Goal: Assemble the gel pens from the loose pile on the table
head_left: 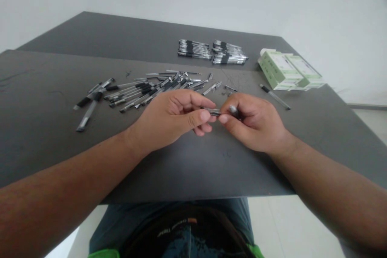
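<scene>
In the middle of the view, my left hand [178, 117] and my right hand [252, 119] meet above the near part of the table. Between their fingertips runs a slim clear-and-dark pen [214, 111], pinched from both sides. My left thumb and fingers close on one end, and the other end goes into my right fingers. A dark, shiny rounded piece [234, 110] sticks out of my right fist; whether it is a cap or a pen's end I cannot tell. Behind my left hand lies a loose pile of pen parts [145, 90], with clear barrels and black grips.
Neat stacks of pens lie at the back, one at left [194, 49] and one at right [229, 52]. Green-and-white boxes [287, 70] stand at the far right. A single pen [275, 96] lies before them. Several capped pens [92, 102] sit left on the dark table [39, 129].
</scene>
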Demonstrator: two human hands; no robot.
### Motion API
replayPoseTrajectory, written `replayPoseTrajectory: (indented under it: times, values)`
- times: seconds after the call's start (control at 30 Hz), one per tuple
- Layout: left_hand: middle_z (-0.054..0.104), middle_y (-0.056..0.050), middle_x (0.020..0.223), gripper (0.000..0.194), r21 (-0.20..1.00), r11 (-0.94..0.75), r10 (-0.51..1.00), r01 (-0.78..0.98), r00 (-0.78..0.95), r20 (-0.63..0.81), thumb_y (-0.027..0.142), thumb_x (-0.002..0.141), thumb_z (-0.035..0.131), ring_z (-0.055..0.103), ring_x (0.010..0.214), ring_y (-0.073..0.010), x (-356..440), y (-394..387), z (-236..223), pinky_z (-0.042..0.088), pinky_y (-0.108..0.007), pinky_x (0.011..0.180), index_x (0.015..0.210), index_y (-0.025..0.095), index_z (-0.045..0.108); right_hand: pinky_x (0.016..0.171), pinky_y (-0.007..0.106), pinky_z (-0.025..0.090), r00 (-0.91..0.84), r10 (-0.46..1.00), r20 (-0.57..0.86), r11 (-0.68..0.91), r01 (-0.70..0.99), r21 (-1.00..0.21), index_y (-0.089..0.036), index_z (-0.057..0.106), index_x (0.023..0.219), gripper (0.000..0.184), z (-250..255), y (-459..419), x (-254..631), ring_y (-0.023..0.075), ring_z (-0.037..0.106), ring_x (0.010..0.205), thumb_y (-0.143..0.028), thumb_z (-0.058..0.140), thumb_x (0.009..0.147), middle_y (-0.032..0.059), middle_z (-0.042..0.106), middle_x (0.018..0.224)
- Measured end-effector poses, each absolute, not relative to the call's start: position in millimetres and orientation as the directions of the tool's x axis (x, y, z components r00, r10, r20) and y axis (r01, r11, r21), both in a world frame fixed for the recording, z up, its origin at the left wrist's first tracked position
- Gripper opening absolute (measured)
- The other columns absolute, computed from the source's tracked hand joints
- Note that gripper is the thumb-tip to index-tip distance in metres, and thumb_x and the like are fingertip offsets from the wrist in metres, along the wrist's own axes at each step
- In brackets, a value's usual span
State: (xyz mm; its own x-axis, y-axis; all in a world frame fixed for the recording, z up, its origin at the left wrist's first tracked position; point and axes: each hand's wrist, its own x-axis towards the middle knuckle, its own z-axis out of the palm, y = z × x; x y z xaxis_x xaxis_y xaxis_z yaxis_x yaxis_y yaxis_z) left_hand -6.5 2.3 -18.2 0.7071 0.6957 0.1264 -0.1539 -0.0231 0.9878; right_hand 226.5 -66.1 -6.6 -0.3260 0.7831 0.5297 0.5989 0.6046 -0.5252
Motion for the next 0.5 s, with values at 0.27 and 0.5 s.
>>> replayPoseTrajectory:
  times: [0.27, 0.5]
  values:
    - [0.084, -0.005, 0.091, 0.034, 0.98, 0.018, 0.711, -0.197, 0.692, 0.126, 0.047, 0.093, 0.089, 0.08, 0.072, -0.0166, -3.7, 0.2, -20.9, 0.069, -0.027, 0.064, 0.1, 0.018, 0.072, 0.06, 0.029, 0.044, -0.293, 0.803, 0.519, 0.576, 0.603, -0.552, -0.024, 0.065, 0.086, 0.015, -6.4, -66.5, 226.1, 0.0138, 0.058, 0.063, -0.023, 0.071, 0.099, -0.0025, 0.067, 0.074]
    - [0.065, 0.003, 0.059, 0.047, 0.949, -0.314, 0.789, 0.016, 0.561, 0.251, 0.056, 0.09, 0.089, 0.059, 0.053, -0.0115, -14.7, 0.5, -13.7, 0.049, -0.023, 0.051, 0.075, 0.022, 0.062, 0.059, 0.03, 0.044, -0.233, 0.804, 0.547, 0.561, 0.601, -0.569, -0.025, 0.063, 0.084, 0.017, -9.1, -67.1, 226.9, 0.0142, 0.057, 0.062, -0.025, 0.073, 0.097, -0.0036, 0.063, 0.071]
